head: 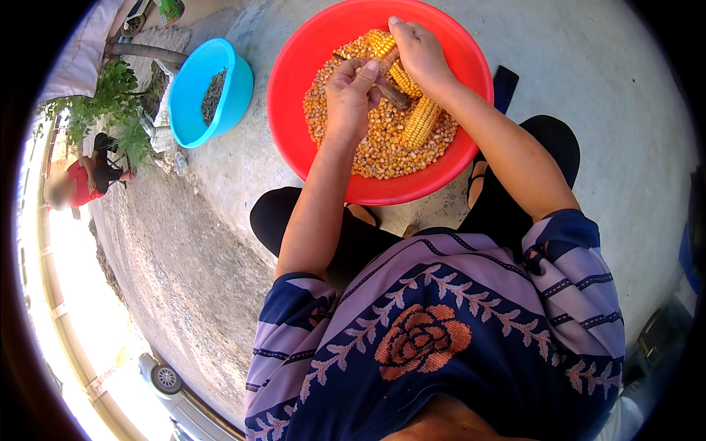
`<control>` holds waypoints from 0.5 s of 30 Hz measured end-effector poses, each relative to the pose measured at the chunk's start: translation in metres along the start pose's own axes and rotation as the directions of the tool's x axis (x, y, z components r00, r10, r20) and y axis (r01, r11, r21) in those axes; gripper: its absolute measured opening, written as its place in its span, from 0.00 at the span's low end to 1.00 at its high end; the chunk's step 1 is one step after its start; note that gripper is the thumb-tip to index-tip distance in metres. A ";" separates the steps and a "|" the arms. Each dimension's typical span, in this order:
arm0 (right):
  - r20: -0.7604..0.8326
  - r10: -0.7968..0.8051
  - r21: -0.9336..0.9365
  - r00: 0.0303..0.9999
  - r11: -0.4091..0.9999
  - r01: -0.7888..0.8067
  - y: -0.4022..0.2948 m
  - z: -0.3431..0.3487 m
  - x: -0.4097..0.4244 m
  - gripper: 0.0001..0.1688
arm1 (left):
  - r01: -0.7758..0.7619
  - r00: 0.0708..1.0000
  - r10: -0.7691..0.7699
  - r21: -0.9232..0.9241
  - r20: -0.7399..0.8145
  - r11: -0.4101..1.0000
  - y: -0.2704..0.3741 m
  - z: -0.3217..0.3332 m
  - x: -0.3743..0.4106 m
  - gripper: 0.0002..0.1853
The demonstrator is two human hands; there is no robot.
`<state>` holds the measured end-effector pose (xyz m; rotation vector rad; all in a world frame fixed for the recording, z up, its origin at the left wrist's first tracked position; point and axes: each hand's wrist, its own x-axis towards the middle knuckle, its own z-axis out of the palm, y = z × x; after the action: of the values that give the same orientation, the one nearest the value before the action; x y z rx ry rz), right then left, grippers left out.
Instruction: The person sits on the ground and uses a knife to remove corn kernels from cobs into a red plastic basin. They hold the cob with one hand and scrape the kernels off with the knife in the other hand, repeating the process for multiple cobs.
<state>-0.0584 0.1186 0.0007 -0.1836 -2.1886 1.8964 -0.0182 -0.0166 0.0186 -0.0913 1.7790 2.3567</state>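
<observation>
A wide red plastic basin stands before me, holding loose corn kernels. My left hand is over its middle, thumb and forefinger pinched at a partly stripped corn cob. My right hand curls around that cob from the other side, its fingers mostly hidden. Just below the hands, a brown stick-like piece, perhaps a bare cob or wood, rests among the kernels. A full yellow corn cob lies nearest me, and another ear is partly under my right hand.
A blue plastic tub with dark dry matter stands to the left. A dark phone lies right of the basin. Farther left are plants, a seated person and a parked car.
</observation>
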 end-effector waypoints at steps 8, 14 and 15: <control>-0.010 0.020 0.009 1.000 1.000 -0.020 0.002 0.000 0.002 0.30 | -0.216 0.971 0.237 0.370 -0.011 0.904 -0.004 0.004 -0.005 0.08; -0.015 0.014 -0.010 1.000 1.000 -0.014 -0.003 0.001 -0.003 0.30 | -0.194 0.974 0.219 0.279 -0.059 0.940 -0.008 0.002 -0.003 0.08; -0.018 0.015 -0.006 1.000 1.000 -0.015 -0.003 0.001 -0.003 0.30 | -0.180 0.977 0.203 0.254 -0.064 0.950 -0.009 0.002 -0.003 0.08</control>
<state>-0.0557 0.1167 0.0032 -0.2175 -2.1882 1.8884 -0.0133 -0.0124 0.0117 0.0123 2.2017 2.2628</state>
